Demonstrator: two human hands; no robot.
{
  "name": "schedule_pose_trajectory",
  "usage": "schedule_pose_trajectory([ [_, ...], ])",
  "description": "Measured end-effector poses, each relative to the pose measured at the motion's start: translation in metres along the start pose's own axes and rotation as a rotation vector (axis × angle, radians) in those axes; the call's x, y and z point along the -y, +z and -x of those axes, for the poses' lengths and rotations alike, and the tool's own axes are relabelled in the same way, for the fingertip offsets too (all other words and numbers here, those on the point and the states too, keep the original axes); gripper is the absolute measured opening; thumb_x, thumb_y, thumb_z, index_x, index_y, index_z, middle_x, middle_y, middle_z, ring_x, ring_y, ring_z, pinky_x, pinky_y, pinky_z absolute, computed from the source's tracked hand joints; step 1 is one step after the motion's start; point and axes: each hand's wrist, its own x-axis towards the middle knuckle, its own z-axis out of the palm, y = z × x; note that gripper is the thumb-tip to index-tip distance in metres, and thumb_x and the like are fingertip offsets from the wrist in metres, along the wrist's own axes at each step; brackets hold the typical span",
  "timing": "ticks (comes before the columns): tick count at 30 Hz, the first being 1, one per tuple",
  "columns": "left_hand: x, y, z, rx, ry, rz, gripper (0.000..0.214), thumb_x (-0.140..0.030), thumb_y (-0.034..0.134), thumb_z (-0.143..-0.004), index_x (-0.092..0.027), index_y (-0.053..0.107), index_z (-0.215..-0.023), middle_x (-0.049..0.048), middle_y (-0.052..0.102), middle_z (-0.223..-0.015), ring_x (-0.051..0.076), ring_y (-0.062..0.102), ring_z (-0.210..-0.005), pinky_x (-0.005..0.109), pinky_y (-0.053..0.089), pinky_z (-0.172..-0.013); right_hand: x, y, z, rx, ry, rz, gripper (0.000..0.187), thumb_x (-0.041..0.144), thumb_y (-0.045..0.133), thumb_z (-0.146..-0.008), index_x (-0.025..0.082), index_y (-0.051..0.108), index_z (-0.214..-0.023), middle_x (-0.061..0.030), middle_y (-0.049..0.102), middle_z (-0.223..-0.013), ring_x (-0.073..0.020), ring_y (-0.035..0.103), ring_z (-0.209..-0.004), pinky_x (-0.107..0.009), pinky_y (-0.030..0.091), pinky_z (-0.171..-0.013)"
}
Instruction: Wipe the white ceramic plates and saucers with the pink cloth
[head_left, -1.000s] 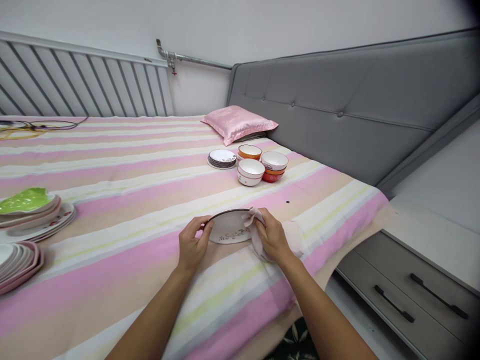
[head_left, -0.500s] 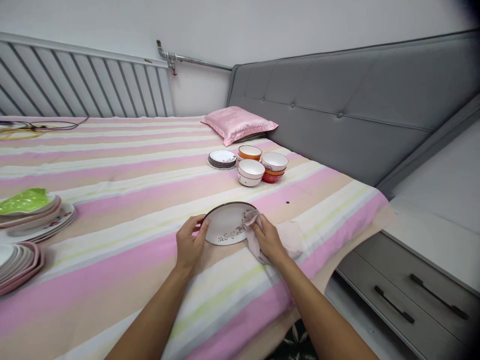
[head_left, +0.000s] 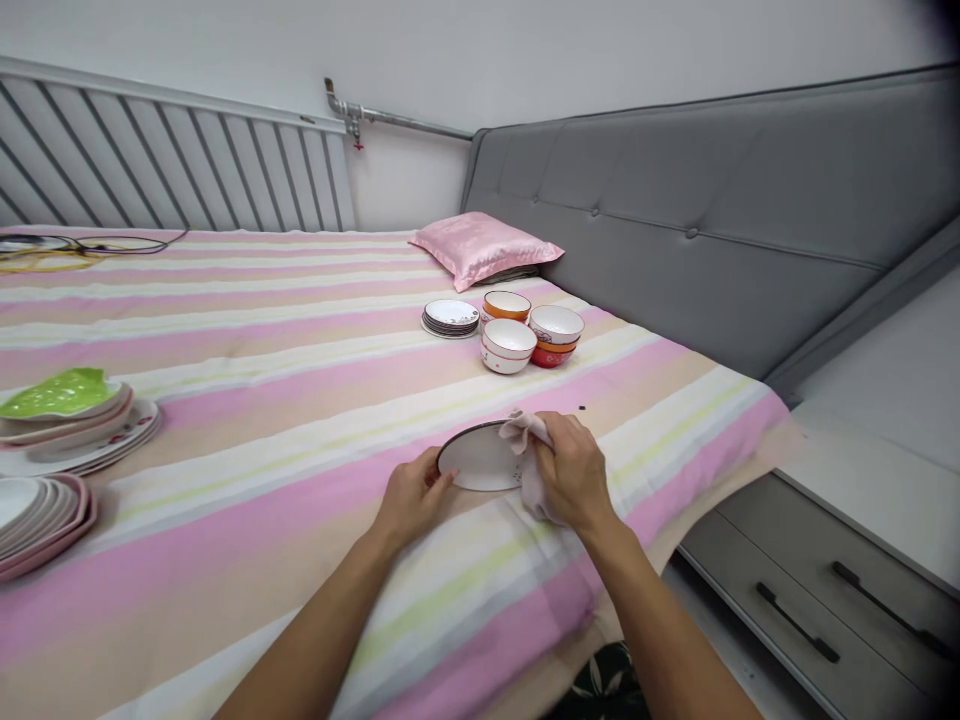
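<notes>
A small white plate [head_left: 480,460] with a dark rim is held tilted above the striped bedsheet [head_left: 247,400]. My left hand [head_left: 411,497] grips its left edge with closed fingers. My right hand [head_left: 571,468] is closed on a pale pink cloth [head_left: 529,447] and presses it against the plate's right side. Part of the cloth hangs below my palm.
Three bowls [head_left: 532,336] and a stack of small plates [head_left: 450,317] sit further up the bed by a pink pillow [head_left: 484,246]. Plates with a green dish [head_left: 64,412] and pink plates [head_left: 37,512] lie at the left. A grey headboard [head_left: 712,210] and a drawer unit [head_left: 817,590] stand at the right.
The plate has tipped flatter, so its flower pattern no longer shows. My right hand with the cloth has slid up along the plate's right rim. The view has shifted slightly.
</notes>
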Motion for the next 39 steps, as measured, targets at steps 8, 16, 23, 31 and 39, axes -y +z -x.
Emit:
schedule_pose_trajectory([
  [8, -0.013, -0.007, 0.0, -0.078, 0.15, 0.114, 0.031, -0.032, 0.043, -0.084, -0.019, 0.054, -0.111, 0.0076, 0.06, -0.11, 0.019, 0.056, -0.093, 0.03, 0.044, -0.079, 0.006, 0.009, 0.001, 0.077, -0.123, -0.054, 0.02, 0.013, 0.039, -0.082, 0.02, 0.054, -0.094, -0.0034, 0.058, -0.086, -0.0184, 0.049, -0.082, -0.028, 0.037, -0.073],
  [16, -0.015, -0.007, -0.001, -0.064, 0.166, 0.148, 0.03, -0.028, 0.037, -0.088, -0.02, 0.054, -0.111, 0.006, 0.061, -0.11, 0.018, 0.056, -0.096, 0.028, 0.042, -0.082, 0.004, 0.01, 0.002, 0.101, -0.081, -0.193, 0.024, 0.012, 0.036, -0.081, 0.022, 0.053, -0.096, -0.0029, 0.058, -0.089, -0.0176, 0.05, -0.085, -0.028, 0.038, -0.074],
  [23, -0.011, -0.01, -0.003, -0.105, 0.077, 0.192, 0.034, -0.033, 0.039, -0.087, -0.02, 0.052, -0.116, 0.0058, 0.06, -0.113, 0.019, 0.055, -0.1, 0.028, 0.041, -0.085, -0.018, 0.02, 0.004, 0.184, 0.166, -0.294, 0.014, 0.026, 0.038, -0.084, 0.023, 0.049, -0.09, 0.0009, 0.056, -0.078, -0.0162, 0.053, -0.074, -0.026, 0.039, -0.068],
  [31, -0.011, -0.011, -0.005, -0.12, 0.004, 0.277, 0.036, -0.036, 0.039, -0.086, -0.019, 0.052, -0.114, 0.0073, 0.059, -0.112, 0.02, 0.053, -0.1, 0.031, 0.041, -0.085, -0.035, 0.041, 0.012, 0.267, 0.31, -0.273, 0.015, 0.032, 0.037, -0.083, 0.021, 0.047, -0.087, -0.0022, 0.061, -0.082, -0.0178, 0.056, -0.076, -0.027, 0.038, -0.066],
  [39, -0.01, -0.01, -0.005, -0.187, -0.115, 0.354, 0.039, -0.042, 0.04, -0.083, -0.017, 0.054, -0.11, 0.0086, 0.061, -0.106, 0.022, 0.054, -0.096, 0.032, 0.043, -0.081, -0.028, 0.042, 0.013, 0.305, 0.329, -0.142, 0.012, 0.03, 0.037, -0.083, 0.02, 0.044, -0.078, -0.0027, 0.059, -0.073, -0.0174, 0.055, -0.07, -0.025, 0.037, -0.06],
])
